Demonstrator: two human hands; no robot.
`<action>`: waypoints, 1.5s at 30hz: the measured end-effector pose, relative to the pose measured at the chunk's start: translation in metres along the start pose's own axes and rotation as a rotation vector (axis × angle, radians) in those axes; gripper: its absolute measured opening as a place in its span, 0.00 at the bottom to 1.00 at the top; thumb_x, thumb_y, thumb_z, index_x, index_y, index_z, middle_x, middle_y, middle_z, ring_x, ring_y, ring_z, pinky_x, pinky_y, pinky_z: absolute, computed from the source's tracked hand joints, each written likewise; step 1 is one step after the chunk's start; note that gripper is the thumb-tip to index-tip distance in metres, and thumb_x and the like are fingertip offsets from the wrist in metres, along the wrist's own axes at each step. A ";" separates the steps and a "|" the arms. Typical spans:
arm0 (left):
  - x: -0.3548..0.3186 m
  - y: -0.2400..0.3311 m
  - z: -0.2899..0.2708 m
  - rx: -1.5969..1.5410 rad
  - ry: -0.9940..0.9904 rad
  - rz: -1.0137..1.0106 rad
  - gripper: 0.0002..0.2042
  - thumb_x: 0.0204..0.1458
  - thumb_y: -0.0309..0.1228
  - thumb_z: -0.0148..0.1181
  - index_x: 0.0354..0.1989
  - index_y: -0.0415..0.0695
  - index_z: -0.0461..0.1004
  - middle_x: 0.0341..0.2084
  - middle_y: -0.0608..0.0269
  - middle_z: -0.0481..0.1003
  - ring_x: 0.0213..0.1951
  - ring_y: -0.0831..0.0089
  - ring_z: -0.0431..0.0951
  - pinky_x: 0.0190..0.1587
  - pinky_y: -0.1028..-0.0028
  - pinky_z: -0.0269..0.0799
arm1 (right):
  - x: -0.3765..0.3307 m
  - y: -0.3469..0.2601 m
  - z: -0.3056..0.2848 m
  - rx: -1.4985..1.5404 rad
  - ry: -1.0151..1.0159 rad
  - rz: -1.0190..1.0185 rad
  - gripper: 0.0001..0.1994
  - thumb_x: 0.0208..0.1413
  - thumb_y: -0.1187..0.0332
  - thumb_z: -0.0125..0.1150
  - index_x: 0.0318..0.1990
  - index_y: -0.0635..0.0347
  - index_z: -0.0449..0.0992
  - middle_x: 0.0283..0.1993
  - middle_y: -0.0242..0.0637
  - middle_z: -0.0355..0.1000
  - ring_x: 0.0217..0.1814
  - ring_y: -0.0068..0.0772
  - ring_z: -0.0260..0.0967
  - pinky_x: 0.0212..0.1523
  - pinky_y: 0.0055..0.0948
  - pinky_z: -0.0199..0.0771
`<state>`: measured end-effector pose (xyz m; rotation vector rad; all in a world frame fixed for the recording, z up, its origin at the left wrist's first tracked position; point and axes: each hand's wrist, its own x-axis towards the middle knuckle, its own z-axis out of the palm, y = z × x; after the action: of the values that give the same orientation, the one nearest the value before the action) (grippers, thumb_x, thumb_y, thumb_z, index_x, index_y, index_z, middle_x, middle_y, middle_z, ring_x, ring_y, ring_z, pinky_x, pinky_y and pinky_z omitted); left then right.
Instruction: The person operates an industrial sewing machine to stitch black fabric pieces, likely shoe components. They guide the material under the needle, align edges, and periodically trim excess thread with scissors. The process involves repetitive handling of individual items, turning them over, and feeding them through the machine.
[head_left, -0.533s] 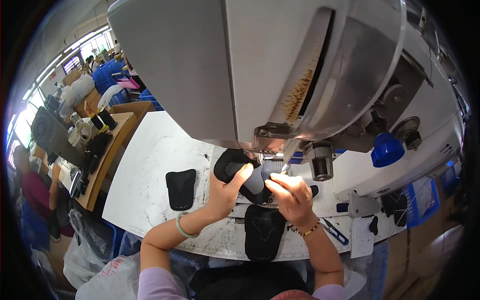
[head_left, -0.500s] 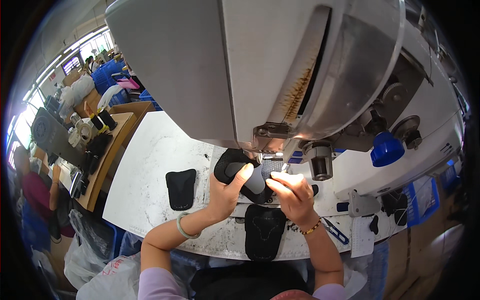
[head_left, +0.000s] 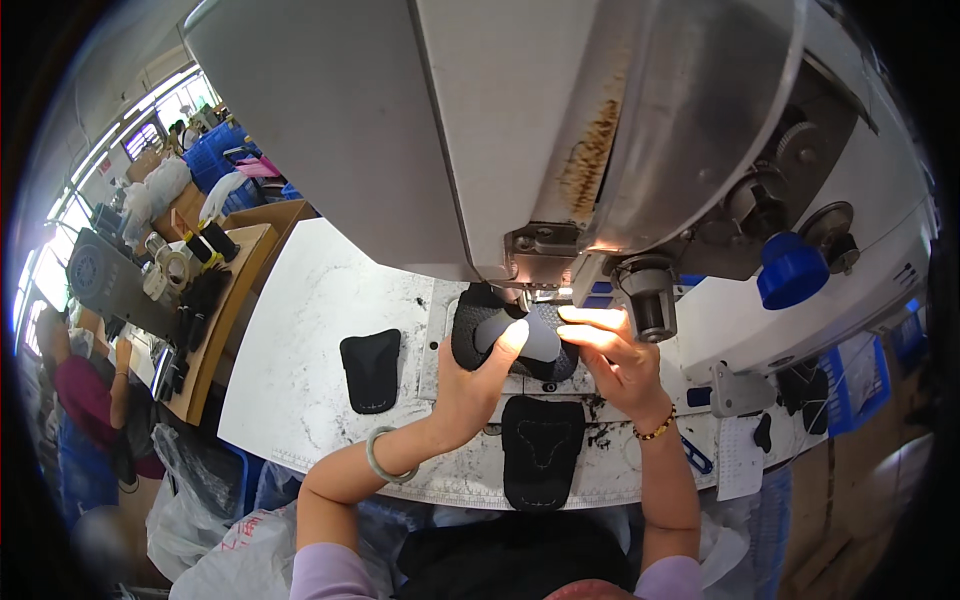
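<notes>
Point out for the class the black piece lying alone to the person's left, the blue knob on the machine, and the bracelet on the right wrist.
black piece (head_left: pixel 371 370): head view, middle of its flat face.
blue knob (head_left: pixel 791 271): head view, its round side.
bracelet (head_left: pixel 656 430): head view, the beads across the wrist.

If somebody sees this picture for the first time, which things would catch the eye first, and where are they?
The big grey sewing machine head fills the upper middle, with a blue knob at its right. Just under its needle area, the left hand and right hand press on a dark shoe piece with a grey patch on the white table. Two more black pieces lie nearby: one to the left, one at the near table edge.
</notes>
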<state>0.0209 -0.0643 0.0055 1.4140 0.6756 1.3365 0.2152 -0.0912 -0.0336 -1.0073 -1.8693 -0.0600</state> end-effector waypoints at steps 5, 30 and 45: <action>0.010 0.002 -0.007 0.029 -0.060 -0.110 0.10 0.51 0.26 0.56 0.40 0.38 0.70 0.32 0.65 0.73 0.35 0.79 0.71 0.42 0.78 0.67 | 0.009 -0.002 0.002 -0.112 0.093 -0.121 0.08 0.42 0.75 0.64 0.31 0.50 0.77 0.26 0.26 0.64 0.24 0.28 0.60 0.25 0.28 0.61; 0.023 0.006 -0.022 -0.081 -0.214 -0.314 0.17 0.47 0.28 0.64 0.44 0.43 0.68 0.32 0.70 0.72 0.30 0.84 0.70 0.28 0.84 0.64 | 0.015 -0.012 0.007 -0.134 0.165 -0.201 0.14 0.42 0.76 0.64 0.39 0.50 0.79 0.26 0.25 0.66 0.21 0.25 0.61 0.20 0.24 0.61; 0.037 -0.003 -0.031 -0.094 -0.309 -0.371 0.13 0.50 0.35 0.61 0.38 0.38 0.74 0.28 0.67 0.72 0.26 0.83 0.68 0.28 0.82 0.64 | 0.015 -0.031 0.013 -0.315 0.126 -0.175 0.14 0.40 0.76 0.63 0.38 0.50 0.79 0.26 0.23 0.63 0.21 0.23 0.62 0.21 0.23 0.63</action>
<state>0.0005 -0.0211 0.0118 1.3067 0.6220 0.8284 0.1824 -0.0963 -0.0179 -1.0206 -1.8623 -0.5236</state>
